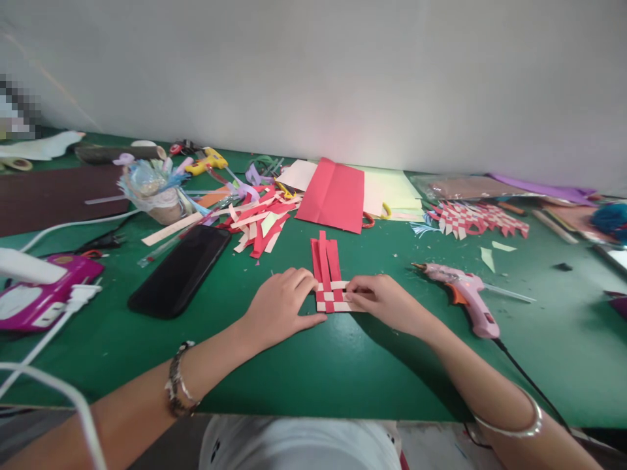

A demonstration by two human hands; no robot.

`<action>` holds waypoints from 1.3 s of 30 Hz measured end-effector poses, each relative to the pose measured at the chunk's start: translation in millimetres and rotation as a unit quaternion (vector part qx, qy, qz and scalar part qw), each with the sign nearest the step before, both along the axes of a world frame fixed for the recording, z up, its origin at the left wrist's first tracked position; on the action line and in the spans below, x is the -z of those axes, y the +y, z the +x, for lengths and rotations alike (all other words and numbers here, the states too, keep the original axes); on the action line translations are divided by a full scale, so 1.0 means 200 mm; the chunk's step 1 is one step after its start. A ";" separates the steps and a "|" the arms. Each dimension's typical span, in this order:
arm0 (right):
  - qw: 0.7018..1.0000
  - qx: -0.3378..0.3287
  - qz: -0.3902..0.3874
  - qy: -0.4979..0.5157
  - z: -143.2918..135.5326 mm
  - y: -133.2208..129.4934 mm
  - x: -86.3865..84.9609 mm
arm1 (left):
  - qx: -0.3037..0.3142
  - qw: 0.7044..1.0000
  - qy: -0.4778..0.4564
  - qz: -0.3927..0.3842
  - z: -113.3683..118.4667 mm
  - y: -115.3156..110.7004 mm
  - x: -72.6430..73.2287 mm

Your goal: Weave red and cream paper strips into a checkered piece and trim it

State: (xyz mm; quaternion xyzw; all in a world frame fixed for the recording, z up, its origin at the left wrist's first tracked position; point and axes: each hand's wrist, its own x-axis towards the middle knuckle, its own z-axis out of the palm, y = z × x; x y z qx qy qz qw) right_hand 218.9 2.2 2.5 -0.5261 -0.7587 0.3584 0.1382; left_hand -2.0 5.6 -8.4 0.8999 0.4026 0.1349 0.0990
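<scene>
Red and pale-pink paper strips are woven into a small checkered mat [329, 296] lying on the green table. The long red strips [325, 261] run away from me, with their far ends loose. At the mat's left edge, my left hand [289, 297] holds it with curled fingers, the thumb stretched along the near side. On the right, my right hand [375, 299] pinches the ends of pale cross strips between thumb and fingers. Its fingertips hide part of those ends.
To the right rests a pink glue gun [463, 290]; a black phone [180, 271] lies left. Behind are a strip pile [262, 219], red card [333, 196] and finished woven pieces [475, 219]. A purple power strip [49, 287] with white cables sits far left.
</scene>
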 end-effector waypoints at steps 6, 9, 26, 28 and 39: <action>0.992 0.067 -0.022 0.108 -0.01 -0.01 0.03 | -0.108 0.979 -0.122 -0.121 0.00 0.01 -0.03; 0.991 0.076 0.005 0.114 -0.02 -0.01 0.04 | -0.111 0.948 -0.209 -0.212 0.01 0.03 -0.04; 0.995 0.044 0.081 0.032 -0.08 -0.03 0.01 | -0.133 0.936 -0.214 -0.246 0.01 0.04 -0.03; 0.995 0.042 0.084 0.029 -0.08 -0.03 0.01 | -0.131 0.940 -0.207 -0.238 0.01 0.03 -0.03; 0.995 0.050 0.081 0.026 -0.08 -0.03 0.00 | -0.128 0.950 -0.182 -0.221 0.03 0.03 -0.05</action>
